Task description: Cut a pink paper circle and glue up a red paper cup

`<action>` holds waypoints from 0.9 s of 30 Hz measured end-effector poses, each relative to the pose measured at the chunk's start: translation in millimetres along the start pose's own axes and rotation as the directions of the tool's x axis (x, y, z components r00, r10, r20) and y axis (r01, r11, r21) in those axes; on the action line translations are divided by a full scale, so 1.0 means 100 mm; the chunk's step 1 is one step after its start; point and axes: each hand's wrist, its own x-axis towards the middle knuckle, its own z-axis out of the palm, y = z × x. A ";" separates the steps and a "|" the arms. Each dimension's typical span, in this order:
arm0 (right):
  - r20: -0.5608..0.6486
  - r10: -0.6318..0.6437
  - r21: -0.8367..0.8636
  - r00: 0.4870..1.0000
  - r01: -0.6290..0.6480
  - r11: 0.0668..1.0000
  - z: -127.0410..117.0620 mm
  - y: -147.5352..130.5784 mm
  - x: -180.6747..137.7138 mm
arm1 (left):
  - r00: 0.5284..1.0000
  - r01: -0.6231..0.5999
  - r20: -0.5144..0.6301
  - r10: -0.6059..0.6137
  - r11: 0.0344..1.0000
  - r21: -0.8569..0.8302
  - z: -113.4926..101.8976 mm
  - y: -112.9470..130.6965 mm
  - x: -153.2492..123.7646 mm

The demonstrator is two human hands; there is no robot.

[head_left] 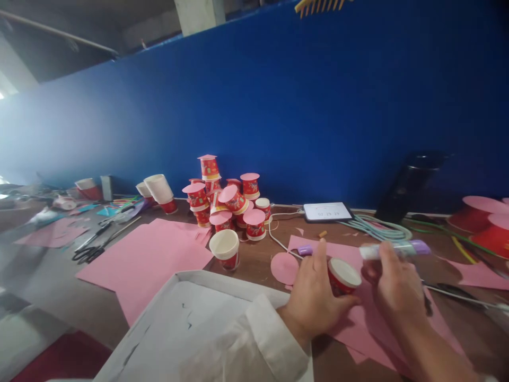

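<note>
My left hand [316, 297] is closed around a small red paper cup [342, 275] lying on its side, its white mouth facing right. My right hand [393, 289] grips a glue stick [393, 249] with a white body and purple end, held level just above and to the right of the cup's rim. The purple glue cap [305, 250] lies on the table behind my left hand. A pink paper circle [284, 267] lies beside my left hand. Both hands rest over a pink paper sheet [369, 334].
A heap of red cups with pink circle lids [228, 199] stands at the back centre, one open cup [225, 249] in front. A large pink sheet [151, 260], white box lid [186, 313], scissors [93, 249], phone [327, 211], cables [377, 228] and dark bottle [409, 185] surround them.
</note>
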 end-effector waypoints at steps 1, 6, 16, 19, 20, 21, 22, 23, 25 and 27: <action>-0.001 0.010 0.000 1.000 -0.010 1.000 0.00 -0.03 -0.02 | 1.000 0.024 0.003 -0.024 0.999 -0.030 0.03 -0.02 -0.01; -0.048 0.044 0.143 0.998 -0.036 0.989 -0.01 -0.05 -0.13 | 0.994 0.090 -0.047 -0.099 0.981 -0.170 0.10 -0.07 -0.04; -0.015 -0.079 0.085 0.997 0.080 0.993 -0.04 -0.25 -0.21 | 0.998 0.069 0.002 -0.069 0.994 -0.083 0.11 -0.10 -0.04; 0.026 -0.080 0.046 0.996 0.078 0.996 -0.05 -0.25 -0.21 | 0.999 0.049 -0.005 -0.050 0.997 -0.055 0.12 -0.11 -0.05; 0.049 -0.090 0.029 0.995 0.089 0.996 -0.06 -0.24 -0.21 | 0.999 0.047 -0.004 -0.047 0.998 -0.047 0.12 -0.11 -0.05; 0.074 -0.106 0.009 0.992 0.105 0.994 -0.06 -0.23 -0.20 | 0.999 0.047 -0.002 -0.048 0.998 -0.039 0.12 -0.11 -0.04; 0.088 -0.124 -0.015 0.988 0.126 0.992 -0.07 -0.22 -0.20 | 0.999 0.050 0.000 -0.050 0.998 -0.034 0.12 -0.10 -0.04; 0.099 -0.141 -0.043 0.985 0.145 0.988 -0.07 -0.22 -0.19 | 0.999 0.051 0.001 -0.051 0.998 -0.031 0.12 -0.10 -0.04; 0.107 -0.158 -0.097 0.982 0.169 0.981 -0.06 -0.22 -0.18 | 0.999 0.050 0.002 -0.050 0.998 -0.030 0.11 -0.09 -0.04; 0.115 -0.152 -0.120 0.982 0.166 0.979 -0.06 -0.22 -0.17 | 0.999 0.045 0.003 -0.045 0.999 -0.023 0.10 -0.08 -0.04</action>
